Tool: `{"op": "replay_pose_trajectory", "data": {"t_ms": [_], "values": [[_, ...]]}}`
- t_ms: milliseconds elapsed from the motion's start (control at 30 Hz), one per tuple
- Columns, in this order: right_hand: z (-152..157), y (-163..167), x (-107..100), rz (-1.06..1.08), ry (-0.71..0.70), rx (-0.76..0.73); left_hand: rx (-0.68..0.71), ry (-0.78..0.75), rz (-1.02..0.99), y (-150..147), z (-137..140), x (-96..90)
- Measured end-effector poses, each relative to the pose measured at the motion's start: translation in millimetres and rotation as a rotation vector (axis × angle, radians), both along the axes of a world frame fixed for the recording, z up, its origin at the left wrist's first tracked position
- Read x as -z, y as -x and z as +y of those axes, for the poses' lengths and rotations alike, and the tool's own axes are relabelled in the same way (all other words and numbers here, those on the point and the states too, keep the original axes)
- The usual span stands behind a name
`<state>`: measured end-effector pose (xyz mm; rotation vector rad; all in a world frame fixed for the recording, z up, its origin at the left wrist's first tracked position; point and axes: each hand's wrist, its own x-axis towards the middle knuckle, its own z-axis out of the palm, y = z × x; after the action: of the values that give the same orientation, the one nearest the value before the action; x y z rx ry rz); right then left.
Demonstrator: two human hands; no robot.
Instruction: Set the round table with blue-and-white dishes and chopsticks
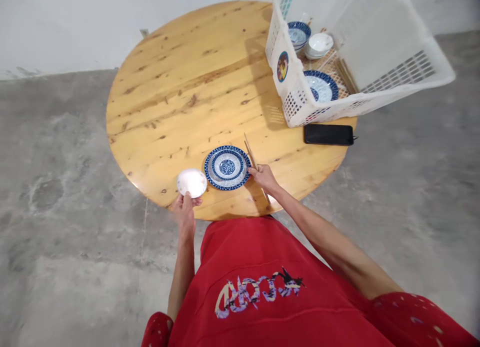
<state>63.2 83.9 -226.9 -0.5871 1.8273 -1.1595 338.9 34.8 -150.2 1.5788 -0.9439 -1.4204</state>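
The left hand [186, 209] is gripping a bowl [192, 182]; the right hand [263, 177] is touching a plate [227, 167] (grip unclear), chopsticks [250, 150] lying against it.

Tabletop [180, 102]: knotted wood, smooth, with a glossy clear coat
Patterned plate [227, 167]: apparently ceramic, smooth, glazed to a shine
White bowl [192, 181]: apparently ceramic, smooth, with a bright gloss
Chopsticks [251, 152]: apparently wood or bamboo, finish too small to tell
Crate [363, 52]: moulded plastic, perforated, softly glossy
Black phone [328, 135]: smooth, with a low sheen
Red garment [247, 247]: cloth, matt, lightly creased
Floor [90, 227]: apparently bare concrete, matt, rough
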Motion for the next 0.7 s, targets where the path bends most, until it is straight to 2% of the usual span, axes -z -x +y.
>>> {"op": "replay_pose_trajectory", "data": {"t_ms": [233,433,700], "values": [[-2,-1,3,-0.008,-0.015,0.001,0.121,0.018,0.037,32,4,-6.5],[-6,-5,-5,-0.017,-0.023,-0.011,0.169,0.007,0.043,53,6,-10.1],[-6,-10,-13,0.002,-0.032,-0.018,0.186,-0.02,0.051,65,16,-10.1]]}}
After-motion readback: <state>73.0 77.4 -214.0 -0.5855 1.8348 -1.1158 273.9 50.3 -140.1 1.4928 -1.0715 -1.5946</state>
